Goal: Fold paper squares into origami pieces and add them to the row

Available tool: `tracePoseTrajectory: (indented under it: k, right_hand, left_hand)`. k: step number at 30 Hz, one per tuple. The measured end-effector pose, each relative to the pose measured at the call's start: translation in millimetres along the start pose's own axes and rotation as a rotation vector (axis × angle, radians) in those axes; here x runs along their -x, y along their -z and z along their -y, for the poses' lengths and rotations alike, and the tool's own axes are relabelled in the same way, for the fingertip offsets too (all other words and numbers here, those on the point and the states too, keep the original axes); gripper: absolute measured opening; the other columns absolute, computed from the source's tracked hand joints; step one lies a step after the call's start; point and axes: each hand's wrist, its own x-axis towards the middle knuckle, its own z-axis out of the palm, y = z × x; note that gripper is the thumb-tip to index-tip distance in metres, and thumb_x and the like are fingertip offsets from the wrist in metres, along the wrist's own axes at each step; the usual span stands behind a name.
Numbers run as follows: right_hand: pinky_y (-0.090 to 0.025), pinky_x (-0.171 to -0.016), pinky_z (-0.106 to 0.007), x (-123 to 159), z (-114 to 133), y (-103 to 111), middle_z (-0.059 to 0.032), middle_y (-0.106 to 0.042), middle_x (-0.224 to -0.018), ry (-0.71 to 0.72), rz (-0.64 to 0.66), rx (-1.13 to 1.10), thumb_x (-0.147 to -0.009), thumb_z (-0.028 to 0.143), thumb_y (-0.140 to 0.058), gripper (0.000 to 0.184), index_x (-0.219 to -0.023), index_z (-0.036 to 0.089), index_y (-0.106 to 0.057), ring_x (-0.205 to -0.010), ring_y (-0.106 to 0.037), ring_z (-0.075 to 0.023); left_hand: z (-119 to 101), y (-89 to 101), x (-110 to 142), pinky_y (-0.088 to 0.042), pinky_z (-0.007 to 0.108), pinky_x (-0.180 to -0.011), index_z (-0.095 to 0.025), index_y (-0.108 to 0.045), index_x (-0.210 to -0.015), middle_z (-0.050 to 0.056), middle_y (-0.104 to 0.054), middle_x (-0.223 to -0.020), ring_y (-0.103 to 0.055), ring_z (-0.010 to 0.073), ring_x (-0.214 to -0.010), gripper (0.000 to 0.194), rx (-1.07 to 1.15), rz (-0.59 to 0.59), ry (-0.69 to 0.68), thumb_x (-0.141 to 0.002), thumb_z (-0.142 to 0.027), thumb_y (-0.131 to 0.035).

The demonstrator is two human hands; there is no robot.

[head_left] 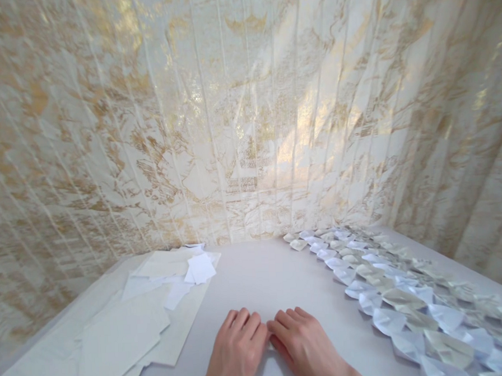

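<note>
Side by side at the lower middle of the table are my left hand [242, 343] and my right hand [303, 342], knuckles up. Fingers of both are curled and closed, with the thumbs nearly meeting. Between them shows a sliver of a small pale piece of paper [271, 347], mostly covered by the fingers. Its full shape is hidden. To the left lie loose white and cream paper sheets [124, 332] in an overlapping pile, with small white paper squares [201, 268] on top at the far end.
Along the right side, rows of folded paper pieces [390, 321], white and greyish cream, run from front to back. The pale tabletop [255, 277] shows between pile and rows. A gold-patterned curtain [239, 127] hangs behind the table's far edge.
</note>
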Motion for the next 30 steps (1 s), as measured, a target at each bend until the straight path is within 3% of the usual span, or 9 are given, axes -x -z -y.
tracePoseTrajectory:
  k: [4,5,7,10,12,16,20,26,30]
  right_hand:
    - [-0.033,-0.058,-0.028,-5,3,5,-0.0025,-0.070,-0.081,-0.019,0.018,-0.022,-0.079,0.004,-0.062,0.016,-0.085,0.019,-0.064,-0.066,-0.063,-0.0179]
    - [-0.033,-0.057,-0.027,-5,3,8,-0.0016,-0.071,-0.079,-0.025,0.017,-0.035,-0.078,0.003,-0.060,0.020,-0.088,0.020,-0.064,-0.065,-0.063,-0.0171]
    - [-0.033,-0.056,-0.024,-4,2,14,0.0008,-0.070,-0.075,-0.057,0.008,-0.102,-0.076,0.000,-0.055,0.029,-0.095,0.020,-0.063,-0.062,-0.063,-0.0156]
    - [-0.036,-0.057,-0.023,-1,2,21,0.0015,-0.071,-0.071,-0.144,-0.010,-0.320,-0.078,0.004,-0.051,0.028,-0.095,0.021,-0.064,-0.060,-0.063,-0.0153]
    - [-0.039,-0.059,-0.023,1,2,22,0.0000,-0.072,-0.073,-0.195,-0.033,-0.491,-0.082,0.007,-0.047,0.027,-0.096,0.020,-0.066,-0.061,-0.064,-0.0161]
    - [-0.046,-0.069,-0.026,2,2,19,-0.0052,-0.075,-0.091,-0.252,-0.116,-0.839,-0.082,0.010,-0.044,0.037,-0.101,0.020,-0.073,-0.078,-0.068,-0.0202]
    - [-0.048,-0.072,-0.031,3,1,16,-0.0064,-0.072,-0.085,-0.237,-0.175,-1.031,-0.085,0.016,-0.048,0.032,-0.098,0.021,-0.078,-0.080,-0.067,-0.0222]
    - [-0.050,-0.081,-0.035,5,-6,9,-0.0056,-0.072,-0.092,-0.097,-0.280,-1.012,-0.093,0.018,-0.048,0.032,-0.113,0.027,-0.073,-0.087,-0.065,-0.0217]
    - [-0.050,-0.087,-0.038,8,-7,7,-0.0066,-0.070,-0.104,0.011,-0.288,-0.904,-0.095,0.015,-0.047,0.039,-0.126,0.030,-0.064,-0.095,-0.063,-0.0224]
  left_hand:
    - [-9,5.6,-2,-0.041,0.035,-0.070,-0.022,-0.055,-0.089,0.002,-0.063,-0.085,-0.057,0.0215,-0.076,0.009,0.211,-0.117,0.053,-0.092,-0.017,-0.049]
    - [-14,4.9,-1,-0.044,0.035,-0.072,-0.023,-0.053,-0.100,0.003,-0.063,-0.093,-0.059,0.0220,-0.081,0.010,0.328,-0.127,0.155,-0.090,-0.021,-0.051]
    - [-23,1.1,1,-0.048,0.032,-0.071,-0.023,-0.041,-0.118,0.004,-0.061,-0.101,-0.061,0.0206,-0.082,0.035,0.572,-0.068,0.436,-0.086,-0.029,-0.054]
    - [-32,-7.1,3,-0.046,0.027,-0.059,-0.023,-0.033,-0.121,-0.001,-0.058,-0.086,-0.058,0.0154,-0.061,0.038,0.850,0.120,0.706,-0.088,-0.036,-0.048]
    - [-34,-10.8,4,-0.046,0.027,-0.060,-0.022,-0.034,-0.118,-0.001,-0.057,-0.084,-0.059,0.0150,-0.063,0.034,0.992,0.148,0.738,-0.090,-0.040,-0.043]
    - [-28,-12.8,4,-0.048,0.029,-0.073,-0.022,-0.038,-0.115,0.000,-0.060,-0.085,-0.064,0.0174,-0.078,0.035,1.290,0.048,0.790,-0.089,-0.043,-0.050]
    - [-22,-14.2,6,-0.047,0.029,-0.069,-0.021,-0.048,-0.106,0.002,-0.064,-0.087,-0.063,0.0175,-0.077,0.039,1.581,0.008,0.892,-0.082,-0.048,-0.063]
    - [-20,-10.5,3,-0.046,0.027,-0.062,-0.015,-0.060,-0.097,0.006,-0.067,-0.080,-0.061,0.0182,-0.073,0.051,1.668,0.043,0.954,-0.077,-0.062,-0.066]
    - [-23,-6.5,-1,-0.041,0.024,-0.054,-0.017,-0.058,-0.075,-0.001,-0.057,-0.060,-0.054,0.0137,-0.057,0.056,1.545,0.092,0.960,-0.073,-0.072,-0.064]
